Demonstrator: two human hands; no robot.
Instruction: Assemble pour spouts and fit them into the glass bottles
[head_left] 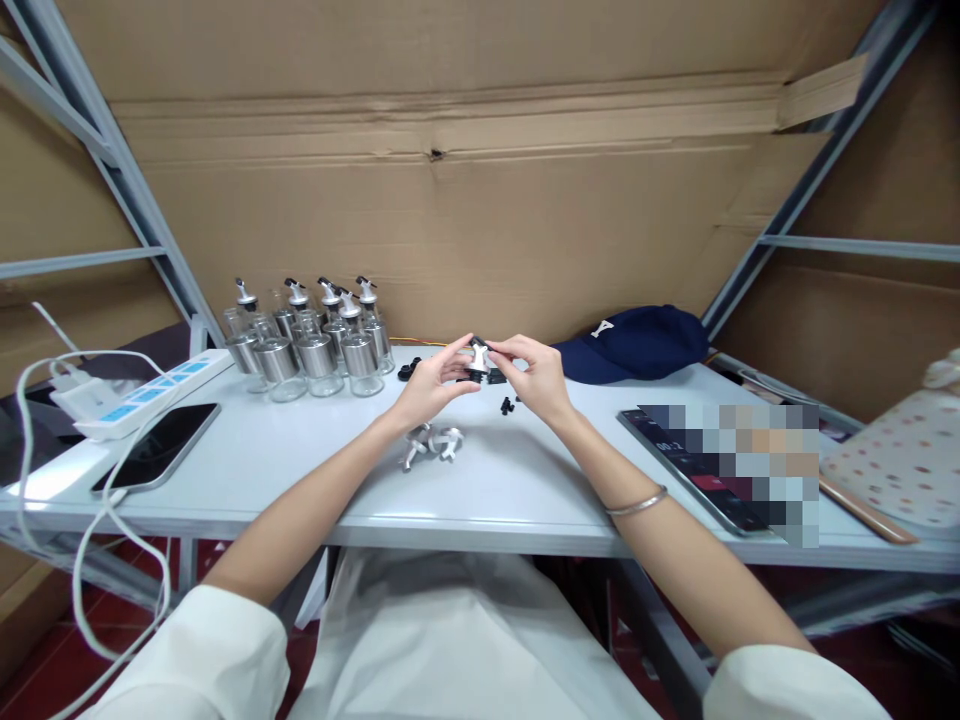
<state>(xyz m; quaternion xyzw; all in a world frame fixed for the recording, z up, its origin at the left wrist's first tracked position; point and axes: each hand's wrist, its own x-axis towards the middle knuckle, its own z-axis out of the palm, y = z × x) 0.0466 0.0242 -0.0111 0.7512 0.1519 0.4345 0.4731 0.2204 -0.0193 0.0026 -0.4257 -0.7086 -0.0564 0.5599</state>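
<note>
A silver and black pour spout (pixel 478 358) is held up over the white table, between my two hands. My left hand (pixel 433 385) is closed around its left side, thumb below and fingers above. From the right, my right hand (pixel 534 375) pinches at the spout's black upper part with thumb and forefinger. Several loose silver spout pieces (pixel 433 441) lie on the table just below my left hand. Small black parts (pixel 508 405) are scattered beneath and between the hands, and more black pieces (pixel 409 369) sit behind my left hand.
Several glass bottles with steel sleeves (pixel 316 358) stand at the back left, some topped with spouts. A power strip (pixel 157 395) and phone (pixel 159 446) lie at left. To the right are a navy cap (pixel 637 345), another phone (pixel 679 465) and a dotted pouch (pixel 907 455).
</note>
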